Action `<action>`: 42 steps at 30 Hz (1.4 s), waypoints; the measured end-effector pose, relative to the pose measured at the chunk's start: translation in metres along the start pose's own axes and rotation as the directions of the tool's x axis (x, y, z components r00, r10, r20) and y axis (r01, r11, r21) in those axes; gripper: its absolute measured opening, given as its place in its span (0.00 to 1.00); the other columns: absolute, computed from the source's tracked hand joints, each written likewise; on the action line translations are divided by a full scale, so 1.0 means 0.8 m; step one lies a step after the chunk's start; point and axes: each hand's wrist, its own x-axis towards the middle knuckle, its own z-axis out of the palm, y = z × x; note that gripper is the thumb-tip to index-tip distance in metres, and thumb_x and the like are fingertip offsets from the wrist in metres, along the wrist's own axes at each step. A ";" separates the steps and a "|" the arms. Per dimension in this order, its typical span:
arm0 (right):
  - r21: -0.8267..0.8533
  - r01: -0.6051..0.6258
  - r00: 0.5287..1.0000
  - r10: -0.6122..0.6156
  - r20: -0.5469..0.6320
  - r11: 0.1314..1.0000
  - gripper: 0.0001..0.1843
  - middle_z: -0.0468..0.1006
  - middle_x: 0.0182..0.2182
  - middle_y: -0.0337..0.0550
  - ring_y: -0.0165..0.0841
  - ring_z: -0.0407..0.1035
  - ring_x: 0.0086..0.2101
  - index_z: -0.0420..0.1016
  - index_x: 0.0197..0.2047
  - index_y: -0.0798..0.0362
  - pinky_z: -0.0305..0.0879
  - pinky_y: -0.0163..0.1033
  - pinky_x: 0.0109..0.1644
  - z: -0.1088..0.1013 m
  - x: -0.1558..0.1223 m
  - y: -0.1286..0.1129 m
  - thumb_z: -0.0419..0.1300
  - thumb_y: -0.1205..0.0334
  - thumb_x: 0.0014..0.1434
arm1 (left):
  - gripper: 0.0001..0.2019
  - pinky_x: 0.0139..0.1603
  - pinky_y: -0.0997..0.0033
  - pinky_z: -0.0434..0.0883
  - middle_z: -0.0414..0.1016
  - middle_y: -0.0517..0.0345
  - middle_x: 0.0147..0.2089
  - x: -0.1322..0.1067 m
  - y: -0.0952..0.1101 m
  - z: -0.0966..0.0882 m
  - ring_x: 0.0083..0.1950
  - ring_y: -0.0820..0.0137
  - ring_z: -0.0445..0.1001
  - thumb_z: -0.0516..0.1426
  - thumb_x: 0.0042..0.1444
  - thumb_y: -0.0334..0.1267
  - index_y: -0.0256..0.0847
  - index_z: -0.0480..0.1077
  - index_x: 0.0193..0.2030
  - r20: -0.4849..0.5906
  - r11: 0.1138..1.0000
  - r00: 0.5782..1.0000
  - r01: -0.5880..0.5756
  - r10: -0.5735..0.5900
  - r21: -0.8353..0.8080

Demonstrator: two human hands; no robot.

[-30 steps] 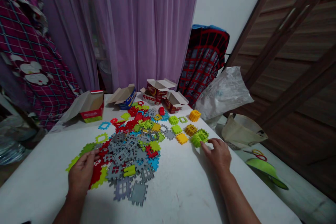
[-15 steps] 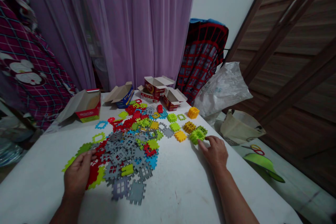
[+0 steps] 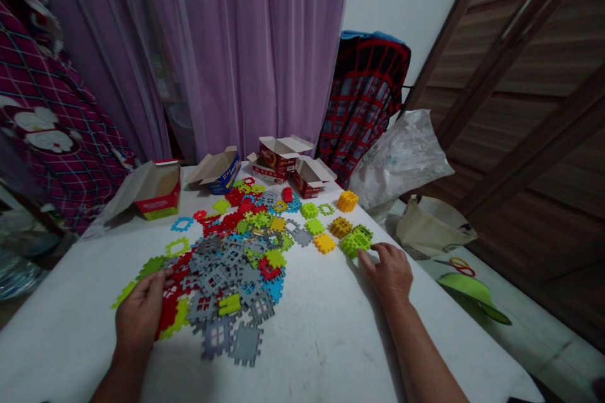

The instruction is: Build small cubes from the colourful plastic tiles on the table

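**Loose-looking cluster near the right edge, tangled layers at the left**

At the right, a parted thumb and forefinger, with the right grip [image 3: 390, 276] at the near side of the lime-green cluster [image 3: 355, 243]; touching or just beside, cannot tell. Sits on the white surface [image 3: 302, 352], near its right edge. Could tip or scatter from a sideways knock of the knuckles and, with a harder one, drop over the edge to the floor [image 3: 543, 352]. Cannot tell locked joints from plain stacking; if loose, likely to come apart under an uneven squeeze. Might also bump the mustard cluster [image 3: 341, 227] just behind.

At the left, curled fingers in the left grip [image 3: 142, 307], at the rim of the overlapping red pieces [image 3: 169, 316]; cannot tell any pinch, with the tips partly hidden. Could snag there on notched edges, dragging neighbours along, or slide under a leaning palm toward the grey pieces [image 3: 220, 264].

Mostly thin, flat, stiff-looking plastic squares, toothed all round, some solid, some windowed like the purple-grey tile [image 3: 217, 335]. Rounded and smooth in the yellow-green piece [image 3: 229, 305] on top; creased card in the open blue carton [image 3: 229, 177]; crinkled, translucent film in the plastic bag [image 3: 401, 154] beyond the edge.
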 end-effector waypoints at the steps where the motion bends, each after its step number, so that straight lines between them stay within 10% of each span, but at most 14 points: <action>1: -0.002 0.001 1.000 -0.001 0.007 1.000 0.24 0.79 0.41 0.53 0.43 0.68 0.42 0.79 0.38 0.54 0.60 0.44 0.45 0.000 0.000 0.000 0.54 0.42 0.61 | 0.22 0.56 0.55 0.73 0.83 0.55 0.33 0.000 -0.001 0.000 0.45 0.56 0.80 0.53 0.48 0.57 0.44 0.78 0.37 -0.002 1.000 1.000 0.003 -0.003 0.001; 35: -0.041 0.009 0.999 -0.007 0.041 0.999 0.23 0.78 0.40 0.52 0.42 0.68 0.40 0.78 0.40 0.55 0.61 0.43 0.42 0.002 -0.004 -0.005 0.57 0.42 0.59 | 0.21 0.57 0.56 0.72 0.82 0.55 0.33 -0.004 0.009 0.001 0.47 0.57 0.79 0.54 0.46 0.56 0.43 0.77 0.37 -0.001 0.996 0.997 0.078 -0.078 -0.033; 42: -0.043 -0.038 0.975 0.047 0.219 0.998 0.11 0.79 0.40 0.46 0.38 0.70 0.41 0.79 0.40 0.51 0.61 0.39 0.39 -0.022 -0.011 -0.008 0.57 0.57 0.60 | 0.24 0.60 0.53 0.69 0.82 0.55 0.35 -0.001 0.002 0.003 0.50 0.55 0.78 0.54 0.46 0.57 0.43 0.78 0.41 0.007 0.994 0.995 0.102 -0.102 -0.030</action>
